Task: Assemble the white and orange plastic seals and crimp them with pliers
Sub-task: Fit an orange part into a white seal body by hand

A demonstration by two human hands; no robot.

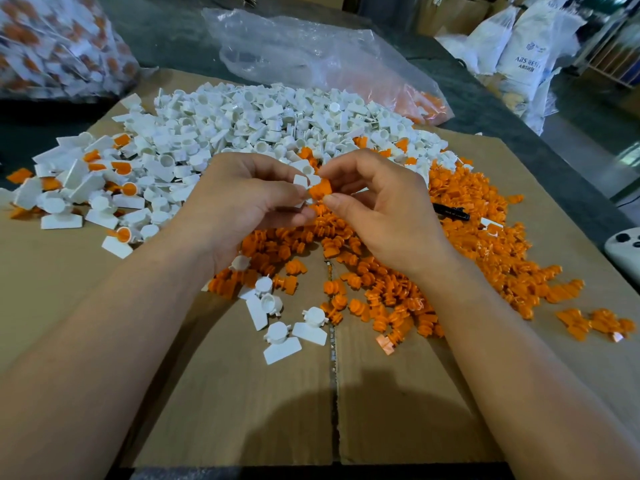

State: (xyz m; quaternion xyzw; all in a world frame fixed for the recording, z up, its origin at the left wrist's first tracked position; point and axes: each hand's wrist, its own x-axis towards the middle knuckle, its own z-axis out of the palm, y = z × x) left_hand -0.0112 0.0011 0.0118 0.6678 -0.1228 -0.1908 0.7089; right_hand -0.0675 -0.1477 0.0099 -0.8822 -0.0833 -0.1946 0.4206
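My left hand [242,202] pinches a white seal body [300,181] between thumb and fingers. My right hand [377,206] pinches an orange insert [320,189] right against that white piece, above the piles. A large heap of white seal bodies [263,126] lies behind the hands. Loose orange inserts [450,265] spread under and to the right of my right hand. Several assembled white-and-orange seals [86,181] lie at the left. A black handle [450,212], perhaps the pliers, pokes out of the orange pile beside my right hand.
All of it lies on flattened cardboard [242,410] with a centre seam. A bag of finished seals [59,46] stands at the back left, and a crumpled clear bag [311,53] at the back. White sacks [519,53] stand far right. A white device [623,247] sits at the right edge.
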